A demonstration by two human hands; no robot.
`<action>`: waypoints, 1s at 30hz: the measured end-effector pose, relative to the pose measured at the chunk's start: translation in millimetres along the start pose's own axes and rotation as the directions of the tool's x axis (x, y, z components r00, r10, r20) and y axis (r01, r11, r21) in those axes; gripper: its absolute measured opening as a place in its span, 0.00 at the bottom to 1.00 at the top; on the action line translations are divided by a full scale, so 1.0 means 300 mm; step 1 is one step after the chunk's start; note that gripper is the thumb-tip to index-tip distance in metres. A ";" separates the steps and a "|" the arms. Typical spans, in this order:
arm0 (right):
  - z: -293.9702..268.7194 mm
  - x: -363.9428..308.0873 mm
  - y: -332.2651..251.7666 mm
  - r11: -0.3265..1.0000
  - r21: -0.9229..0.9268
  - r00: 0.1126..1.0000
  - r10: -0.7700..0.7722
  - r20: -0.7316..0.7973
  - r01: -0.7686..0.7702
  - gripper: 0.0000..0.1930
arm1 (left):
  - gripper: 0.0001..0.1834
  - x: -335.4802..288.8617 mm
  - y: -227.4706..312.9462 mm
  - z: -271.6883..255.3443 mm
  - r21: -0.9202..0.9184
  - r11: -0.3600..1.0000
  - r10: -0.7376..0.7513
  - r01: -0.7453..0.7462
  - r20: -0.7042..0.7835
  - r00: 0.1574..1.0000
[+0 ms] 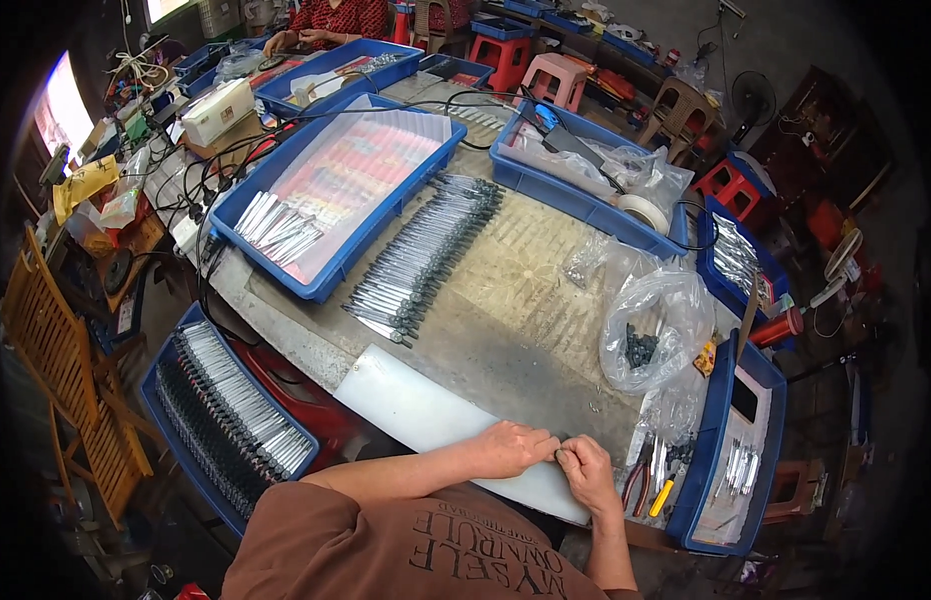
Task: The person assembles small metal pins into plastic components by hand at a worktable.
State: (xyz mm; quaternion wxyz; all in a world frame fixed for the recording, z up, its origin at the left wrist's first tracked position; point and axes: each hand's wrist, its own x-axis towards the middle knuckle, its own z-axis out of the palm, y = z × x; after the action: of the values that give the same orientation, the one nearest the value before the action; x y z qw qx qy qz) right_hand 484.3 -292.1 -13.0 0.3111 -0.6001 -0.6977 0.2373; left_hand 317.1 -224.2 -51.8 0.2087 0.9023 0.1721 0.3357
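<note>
My left hand (511, 447) and my right hand (586, 468) meet at the near edge of the worktable, fingertips pinched together on a small dark part (560, 455) that is mostly hidden between them. Both rest over a white sheet (416, 405) lying on the table's front edge. A long row of slim silver pieces with dark ends (426, 258) lies across the table's middle. A clear plastic bag holding small dark parts (651, 325) sits just beyond my right hand.
Blue trays surround the table: one with striped sheets and silver pieces (336, 185), one at lower left full of finished pieces (226, 415), one at right (736, 460). Pliers and a yellow-handled tool (654, 485) lie near my right hand. Another person sits at the far end (326, 20).
</note>
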 end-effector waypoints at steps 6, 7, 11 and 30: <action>-0.010 0.005 -0.014 1.000 0.009 0.998 0.011 0.064 -0.012 0.07 | 0.08 -0.004 -0.004 0.006 -0.039 0.999 0.027 -0.025 0.049 0.998; 0.001 0.004 -0.012 1.000 -0.031 1.000 -0.005 0.018 0.005 0.07 | 0.08 -0.006 -0.003 0.008 -0.022 1.000 0.012 -0.011 0.036 0.999; 0.057 -0.012 0.002 0.994 -0.107 0.994 -0.023 -0.102 0.012 0.06 | 0.08 -0.003 0.001 0.007 0.027 1.000 -0.015 0.015 -0.001 1.000; 0.133 -0.035 0.057 0.955 0.297 0.943 0.120 -0.310 -0.023 0.18 | 0.08 0.106 -0.246 -0.266 0.192 0.975 -0.073 0.108 -0.179 0.981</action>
State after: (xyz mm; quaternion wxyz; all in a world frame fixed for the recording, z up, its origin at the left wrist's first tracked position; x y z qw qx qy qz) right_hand 468.5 -297.8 -54.4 0.4970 -0.6043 -0.5723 0.2457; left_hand 273.2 -126.0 -16.4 0.1162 0.8778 0.2635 0.3828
